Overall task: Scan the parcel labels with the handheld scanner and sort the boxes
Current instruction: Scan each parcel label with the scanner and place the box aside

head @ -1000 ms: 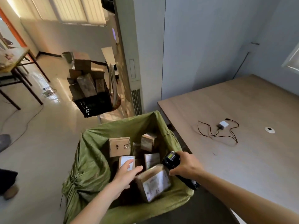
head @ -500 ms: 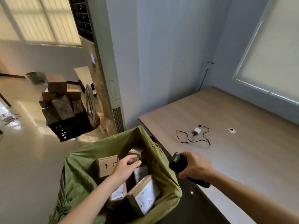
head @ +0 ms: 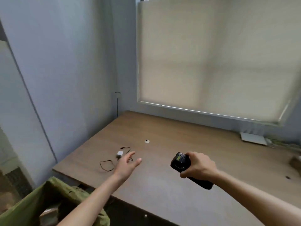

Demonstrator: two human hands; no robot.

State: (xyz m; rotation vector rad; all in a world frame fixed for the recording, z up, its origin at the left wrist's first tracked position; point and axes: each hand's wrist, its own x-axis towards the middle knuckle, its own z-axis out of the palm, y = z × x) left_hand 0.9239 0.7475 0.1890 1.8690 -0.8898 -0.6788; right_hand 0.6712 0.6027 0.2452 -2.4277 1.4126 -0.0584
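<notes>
From the head camera, the right hand (head: 197, 164) was curled tight around a black plastic handheld scanner (head: 180, 162), its blocky head with a small greenish screen tipped up and to the left, its rounded handle poking out below the wrist. It was held over a wide, smooth wood-grain table (head: 187, 132). The left hand (head: 127, 163) reached forward above the table with fingers straight and spread, holding nothing. Just beyond its fingertips lay a small white rectangular adapter (head: 120, 153) with a thin black cable (head: 106, 165) looping loosely on the tabletop. Farther back sat a small round white grommet (head: 147, 141). At the lower left, the crumpled rim of a green woven sack (head: 24, 207) showed, with 1 pale parcel (head: 48, 213) blurred inside it. A flat pale object (head: 253, 138) lay near the far edge under a cream roller blind (head: 211, 59).
</notes>
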